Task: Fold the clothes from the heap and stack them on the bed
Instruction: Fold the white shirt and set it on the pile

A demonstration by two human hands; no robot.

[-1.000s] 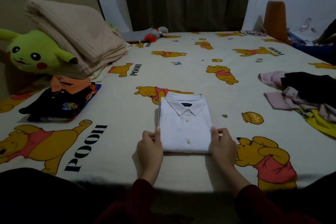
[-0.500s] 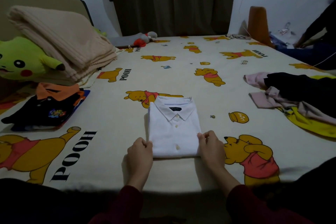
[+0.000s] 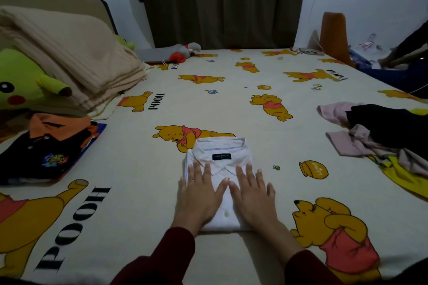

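Head view: I see both hands lying flat with straight fingers on the folded white shirt (image 3: 220, 157). My left hand (image 3: 199, 196) and right hand (image 3: 252, 196) almost touch at the thumbs. Far right of the right hand lies the heap (image 3: 379, 132); far left, the folded stack (image 3: 44, 146).

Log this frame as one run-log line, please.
step: smoothing folded white shirt | left hand: flat on it | right hand: flat on it | folded stack: left | unfolded heap: right
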